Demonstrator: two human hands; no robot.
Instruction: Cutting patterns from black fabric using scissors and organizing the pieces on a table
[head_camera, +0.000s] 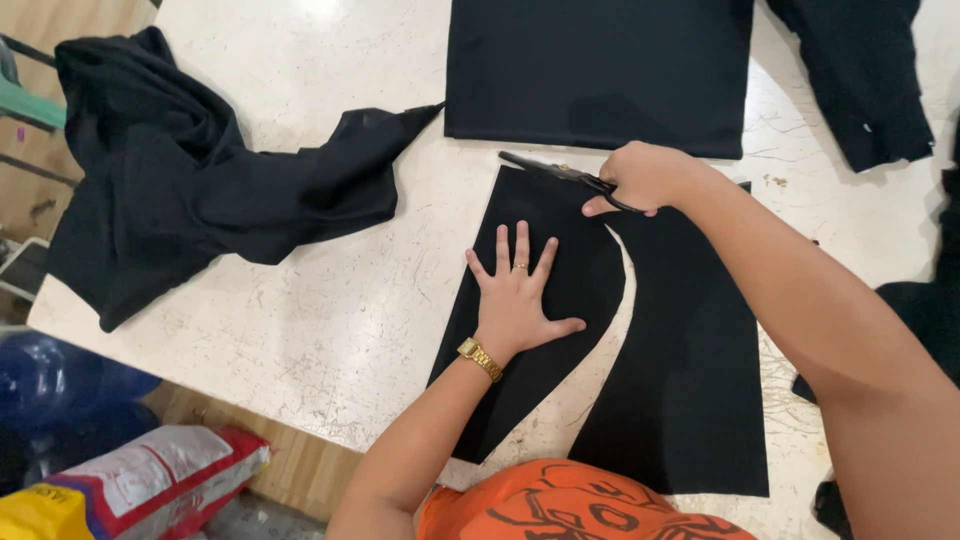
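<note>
Pressing flat, fingers spread, my left hand (515, 295) pins matte black curved-cut fabric piece (530, 300) on scratched pale worktop (330, 300); right hand (645, 178) grips dark scissors (560, 173) at cloth's top edge.

Cut cloth piece (530, 330) on table (330, 330); folded cloth (598, 70) behind; crumpled cloth (190, 170) left.

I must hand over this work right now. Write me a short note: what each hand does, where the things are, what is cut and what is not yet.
Left hand: flat, fingers spread, pressing the cut black cloth piece on the table.
Right hand: grip closed on the scissors, blades at the far end of the cloth.
Done: a curved cut separates this piece from the right piece along most of its length.
Left: the last part at the top edge.
Folded black cloth lies beyond.
</note>
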